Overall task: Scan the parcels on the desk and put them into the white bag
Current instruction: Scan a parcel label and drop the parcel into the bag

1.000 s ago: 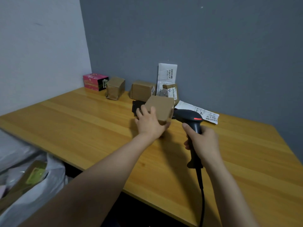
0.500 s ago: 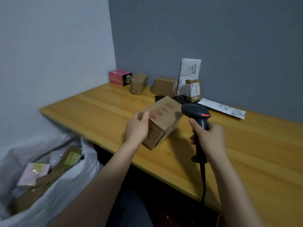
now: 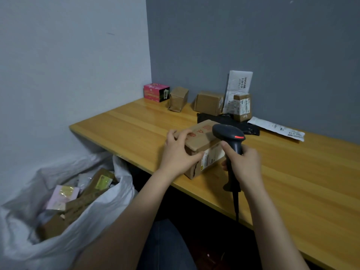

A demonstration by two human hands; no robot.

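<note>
My left hand (image 3: 178, 152) grips a brown cardboard parcel (image 3: 202, 148) with red print on top and a white label on its near side. The parcel rests on the wooden desk (image 3: 292, 172) near the front edge. My right hand (image 3: 242, 164) holds a black barcode scanner (image 3: 230, 142) by its handle, with the head over the parcel's right end. The white bag (image 3: 101, 217) stands open on the floor at the lower left, with several parcels inside.
Along the back wall stand a pink box (image 3: 155, 92), two brown boxes (image 3: 178, 98) (image 3: 209, 103), a labelled small box (image 3: 241, 107) and a white mailer (image 3: 238, 88). A flat white mailer (image 3: 278, 128) and a black item (image 3: 228, 120) lie behind the held parcel.
My left hand has turned the parcel and brought it down onto the desk near the front edge, label side facing me. The scanner head has moved over it. The view has shifted left.
</note>
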